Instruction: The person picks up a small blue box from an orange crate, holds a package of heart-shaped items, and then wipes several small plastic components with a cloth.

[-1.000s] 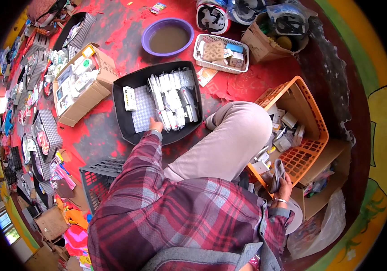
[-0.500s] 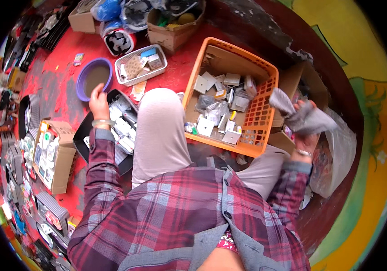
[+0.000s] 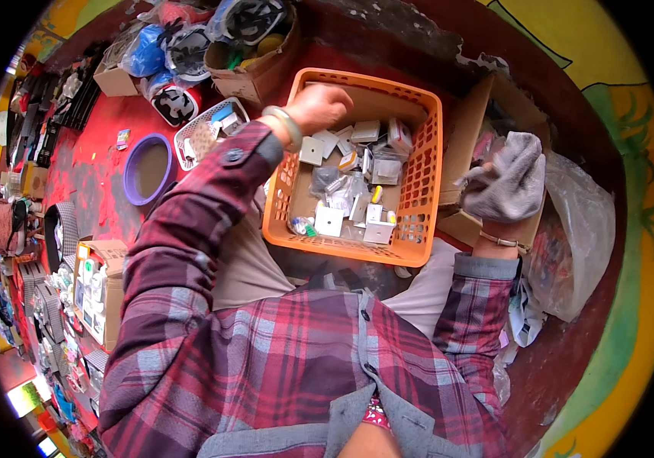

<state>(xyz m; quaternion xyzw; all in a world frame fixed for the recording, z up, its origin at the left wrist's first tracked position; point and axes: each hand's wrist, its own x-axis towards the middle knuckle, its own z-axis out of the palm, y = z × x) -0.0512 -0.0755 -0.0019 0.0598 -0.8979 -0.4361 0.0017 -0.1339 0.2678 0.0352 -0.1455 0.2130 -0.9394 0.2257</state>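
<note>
My left hand (image 3: pixel 318 108) is above the far left part of an orange plastic basket (image 3: pixel 435 175), its fingers curled together. What they hold, if anything, is hidden. Inside the basket lie small white square pieces (image 3: pixel 329 221), clear plastic packets (image 3: pixel 348 191) and small boxes (image 3: pixel 399 136). To the right of the basket, my right hand (image 3: pixel 501 229) is closed on a crumpled grey cloth (image 3: pixel 506 179). The cloth covers most of that hand's fingers.
A purple basin (image 3: pixel 127 172) of murky water and a white plastic basket (image 3: pixel 182 145) stand left. An open cardboard box (image 3: pixel 468 145) and a clear plastic bag (image 3: pixel 583 244) are at the right. Goods in a carton (image 3: pixel 113 305) sit at the far left.
My left hand has moved from beside the purple basin, up and right, to above the orange basket. My right hand still holds the grey cloth, now bunched more upright. The view has shifted.
</note>
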